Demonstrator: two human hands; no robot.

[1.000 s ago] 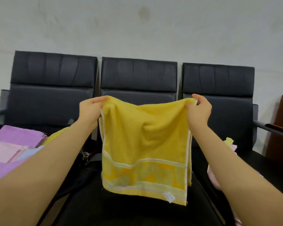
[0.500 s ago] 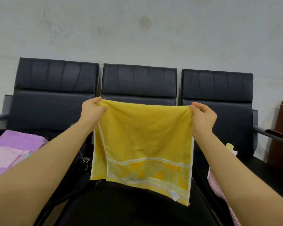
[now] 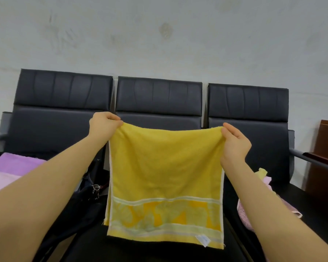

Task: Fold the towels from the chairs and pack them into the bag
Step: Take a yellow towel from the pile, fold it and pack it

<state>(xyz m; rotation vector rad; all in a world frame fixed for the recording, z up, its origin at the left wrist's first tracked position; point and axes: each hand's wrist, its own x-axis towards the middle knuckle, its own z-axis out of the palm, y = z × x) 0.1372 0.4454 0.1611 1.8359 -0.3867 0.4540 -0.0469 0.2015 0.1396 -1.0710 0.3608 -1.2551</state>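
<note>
1. yellow towel (image 3: 165,167) hangs in the air over the middle chair seat (image 3: 140,250), already doubled: a second layer shows along its left side.
2. left hand (image 3: 103,126) pinches the top left corner, right hand (image 3: 235,146) pinches the top right corner. hands are well apart and the top edge is nearly taut with a slight sag.
3. step in hand, i judge: next fold. keep both pinches right at the corners and keep the edge tight so the layers stay aligned.
4. to do it well: bring one corner across to the other, match the white side trims, then lay it flat on the seat and smooth it. left layers are a bit offset at the bottom, so square them first.
5. the bottom hem with the small label (image 3: 203,240) hangs just above or on the seat; cannot tell if it touches.
6. room: the middle seat under the towel looks free for laying down. black bag (image 3: 80,210) sits just left of the towel with a key ring on it. purple and pink towels (image 3: 13,167) lie on the left chair, and a pink towel (image 3: 250,214) lies on the right chair near the right forearm.
7. risk: swinging the towel left could snag on the bag; stay over the middle seat.
</note>
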